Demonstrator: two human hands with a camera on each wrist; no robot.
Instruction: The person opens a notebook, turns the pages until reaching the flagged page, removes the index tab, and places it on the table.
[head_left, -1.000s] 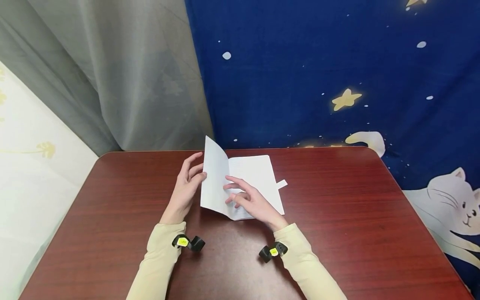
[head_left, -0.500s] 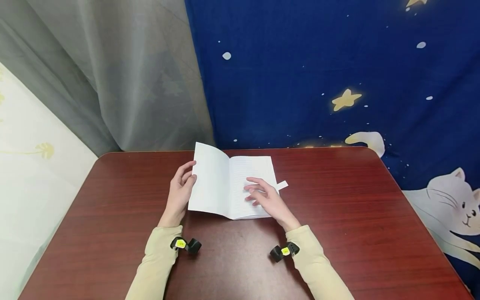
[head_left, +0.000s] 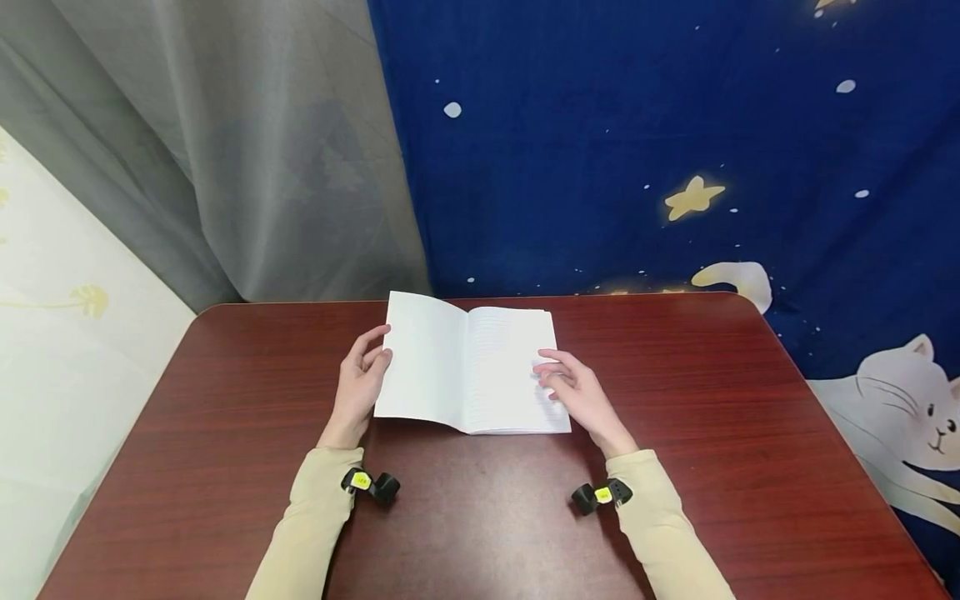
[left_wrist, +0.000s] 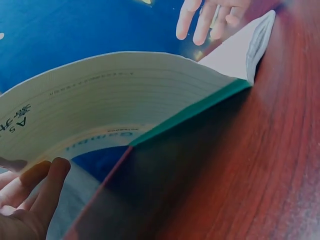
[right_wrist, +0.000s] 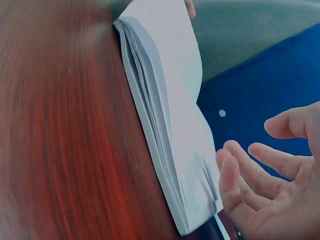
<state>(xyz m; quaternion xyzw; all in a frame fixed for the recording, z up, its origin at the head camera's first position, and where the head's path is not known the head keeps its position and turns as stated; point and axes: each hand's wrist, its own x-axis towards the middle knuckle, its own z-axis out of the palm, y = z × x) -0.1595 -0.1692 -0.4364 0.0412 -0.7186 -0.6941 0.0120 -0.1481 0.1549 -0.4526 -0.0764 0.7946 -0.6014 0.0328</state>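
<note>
A white notebook (head_left: 506,375) with ruled pages lies spread on the table, its left cover raised in a curve. My left hand (head_left: 355,392) grips the outer edge of that cover (left_wrist: 125,75), thumb on one side and fingers on the other. Print including "A5" and a green spine strip (left_wrist: 195,109) show on the cover in the left wrist view. At the right page's outer edge hovers my right hand (head_left: 585,398), fingers loosely bent and spread. The right wrist view shows its fingers beside the stack of page edges (right_wrist: 150,105), with nothing between them.
The reddish-brown wooden table (head_left: 750,467) extends on both sides of the notebook. Behind it hang a grey curtain (head_left: 285,167) and a blue cloth (head_left: 570,150) with stars and a white cat. A pale cloth (head_left: 67,367) covers the left side.
My left hand has swung the cover left and down, flattening the spread. My right hand has moved right across the page to its outer edge, and the white tab there has gone from view.
</note>
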